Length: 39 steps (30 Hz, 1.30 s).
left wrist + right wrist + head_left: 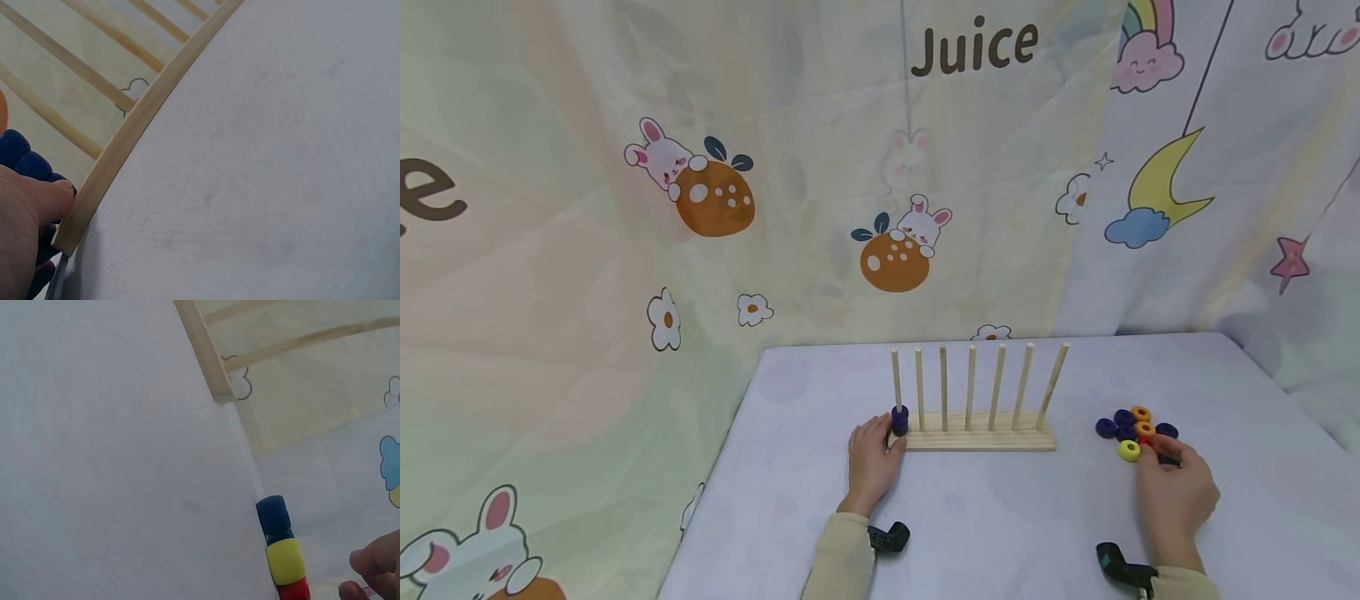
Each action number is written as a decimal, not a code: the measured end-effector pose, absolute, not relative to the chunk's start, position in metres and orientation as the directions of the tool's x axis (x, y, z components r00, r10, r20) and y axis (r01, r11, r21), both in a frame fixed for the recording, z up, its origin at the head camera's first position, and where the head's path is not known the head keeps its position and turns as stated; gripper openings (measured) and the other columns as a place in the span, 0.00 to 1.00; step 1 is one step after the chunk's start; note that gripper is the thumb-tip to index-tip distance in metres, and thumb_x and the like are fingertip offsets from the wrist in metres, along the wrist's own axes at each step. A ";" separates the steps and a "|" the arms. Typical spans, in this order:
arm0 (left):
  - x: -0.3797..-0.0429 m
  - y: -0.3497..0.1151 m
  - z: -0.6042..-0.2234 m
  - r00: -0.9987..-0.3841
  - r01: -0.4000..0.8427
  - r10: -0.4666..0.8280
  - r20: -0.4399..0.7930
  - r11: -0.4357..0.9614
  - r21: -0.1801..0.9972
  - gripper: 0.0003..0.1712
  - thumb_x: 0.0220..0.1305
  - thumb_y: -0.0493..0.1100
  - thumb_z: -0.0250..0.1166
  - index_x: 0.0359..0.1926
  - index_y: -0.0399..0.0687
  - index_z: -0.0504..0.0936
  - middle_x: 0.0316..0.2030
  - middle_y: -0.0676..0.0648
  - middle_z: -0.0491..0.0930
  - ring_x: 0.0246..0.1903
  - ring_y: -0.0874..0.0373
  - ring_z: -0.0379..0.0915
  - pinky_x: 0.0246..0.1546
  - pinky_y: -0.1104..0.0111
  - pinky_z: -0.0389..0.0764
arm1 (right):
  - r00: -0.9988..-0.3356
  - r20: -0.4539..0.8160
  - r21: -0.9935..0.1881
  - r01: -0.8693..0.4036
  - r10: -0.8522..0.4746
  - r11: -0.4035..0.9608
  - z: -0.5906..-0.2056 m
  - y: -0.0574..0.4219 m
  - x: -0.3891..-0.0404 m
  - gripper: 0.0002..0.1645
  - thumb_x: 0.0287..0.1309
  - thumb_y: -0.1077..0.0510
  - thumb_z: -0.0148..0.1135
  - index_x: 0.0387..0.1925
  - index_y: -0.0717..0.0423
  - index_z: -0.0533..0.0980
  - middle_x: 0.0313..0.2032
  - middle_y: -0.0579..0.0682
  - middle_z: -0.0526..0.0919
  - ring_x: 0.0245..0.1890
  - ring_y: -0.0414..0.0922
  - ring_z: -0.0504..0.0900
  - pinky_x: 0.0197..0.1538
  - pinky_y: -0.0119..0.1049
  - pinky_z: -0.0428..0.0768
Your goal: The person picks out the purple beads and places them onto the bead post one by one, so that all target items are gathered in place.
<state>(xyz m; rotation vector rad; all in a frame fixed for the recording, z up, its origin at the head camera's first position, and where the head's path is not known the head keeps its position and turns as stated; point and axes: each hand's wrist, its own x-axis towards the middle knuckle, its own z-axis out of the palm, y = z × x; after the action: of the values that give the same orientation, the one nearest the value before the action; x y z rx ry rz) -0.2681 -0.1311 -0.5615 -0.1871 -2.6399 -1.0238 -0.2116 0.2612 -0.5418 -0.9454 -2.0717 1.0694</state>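
Note:
A wooden peg stand point(985, 442) holds a row of upright pegs. Dark blue rings point(900, 421) are stacked low on its leftmost peg. My left hand point(874, 462) grips the stand's left end beside those rings, its thumb at the front; in the left wrist view the thumb point(56, 199) lies against the blue rings and the end of the base point(78, 222). My right hand point(1178, 492) hovers over loose rings at the right, fingers bent downward. In the right wrist view its fingertips are apart from the yellow ring point(286, 562), with nothing visible between them.
Loose blue point(1105, 428), orange point(1141, 414), yellow point(1129, 451) and red rings lie clustered on the white tabletop point(985, 517), right of the stand. A printed curtain point(805, 208) hangs behind the table. Black wrist mounts point(891, 537) sit on both forearms.

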 end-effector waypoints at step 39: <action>-0.268 -0.131 -0.563 -0.943 0.231 0.016 0.333 0.753 0.616 0.27 0.63 0.45 0.66 0.61 0.37 0.76 0.61 0.43 0.76 0.64 0.46 0.66 0.69 0.48 0.55 | -0.651 -0.083 -0.710 0.570 0.754 0.414 -0.541 0.288 -0.206 0.31 0.63 0.59 0.56 0.65 0.68 0.66 0.60 0.71 0.70 0.60 0.69 0.65 0.62 0.63 0.63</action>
<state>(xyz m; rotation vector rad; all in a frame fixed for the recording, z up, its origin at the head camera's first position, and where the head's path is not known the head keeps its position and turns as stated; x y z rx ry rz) -0.2685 -0.1306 -0.5631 -0.1911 -2.6441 -0.9875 -0.2059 0.2880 -0.5409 -1.1601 -2.4214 1.0681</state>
